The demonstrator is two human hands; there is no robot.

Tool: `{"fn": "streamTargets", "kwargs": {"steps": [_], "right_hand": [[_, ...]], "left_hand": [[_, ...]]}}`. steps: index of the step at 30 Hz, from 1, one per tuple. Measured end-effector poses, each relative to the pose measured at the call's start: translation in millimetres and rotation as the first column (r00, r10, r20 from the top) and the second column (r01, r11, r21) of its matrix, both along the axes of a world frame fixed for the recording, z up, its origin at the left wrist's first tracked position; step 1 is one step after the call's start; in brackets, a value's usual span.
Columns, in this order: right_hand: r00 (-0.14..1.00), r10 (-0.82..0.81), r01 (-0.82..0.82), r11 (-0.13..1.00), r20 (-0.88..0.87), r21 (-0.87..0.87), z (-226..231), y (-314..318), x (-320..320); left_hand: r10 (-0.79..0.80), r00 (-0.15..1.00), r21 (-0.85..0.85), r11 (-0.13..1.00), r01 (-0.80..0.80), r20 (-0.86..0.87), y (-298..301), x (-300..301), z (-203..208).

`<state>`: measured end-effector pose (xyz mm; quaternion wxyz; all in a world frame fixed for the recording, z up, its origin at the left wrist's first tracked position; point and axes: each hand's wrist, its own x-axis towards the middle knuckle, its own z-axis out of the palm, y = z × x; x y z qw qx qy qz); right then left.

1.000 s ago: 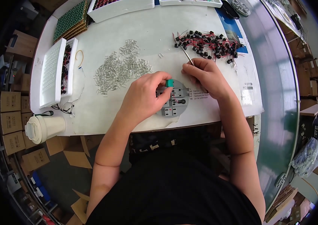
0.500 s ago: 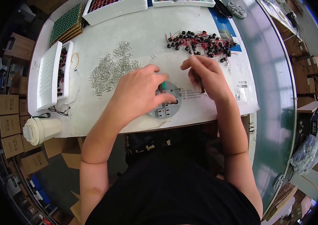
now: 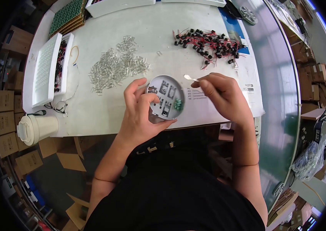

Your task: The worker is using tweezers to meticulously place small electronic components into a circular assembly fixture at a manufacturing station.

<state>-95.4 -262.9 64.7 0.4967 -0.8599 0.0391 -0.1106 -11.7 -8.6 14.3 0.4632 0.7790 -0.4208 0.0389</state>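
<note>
Around one round grey case point(image 3: 179, 89): one left hand point(image 3: 139, 120), grasping it from the left. Inside it: one green block point(image 3: 178, 104). Right of it: one right hand point(image 3: 226, 98), pinching one pale-tipped tool point(image 3: 188, 77). Beyond it: silvery clips point(image 3: 118, 66) and black wired parts point(image 3: 209, 43), one uncountable heap each.

The case point(image 3: 167, 97) is grey; block point(image 3: 177, 104), green; wires point(image 3: 220, 47), red.
</note>
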Motion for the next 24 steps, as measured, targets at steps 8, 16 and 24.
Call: {"fn": "streamTargets", "kwargs": {"steps": [8,16,24], "right_hand": [[0.958,0.176,-0.257,0.88,-0.228,-0.399,14.8,32.7,3.0],[0.949,0.096,-0.262,0.771,-0.301,-0.58,9.4,54.7,4.9],[0.955,0.156,-0.277,0.767,-0.251,-0.579,2.8,51.5,8.1]], "left_hand": [[-0.041,0.962,0.144,0.986,0.083,-0.268,21.5,9.2,2.2],[-0.011,0.974,0.044,0.999,0.022,-0.227,16.1,8.9,-13.9],[-0.011,0.979,0.04,0.999,0.02,-0.204,15.6,9.4,-15.8]]}}
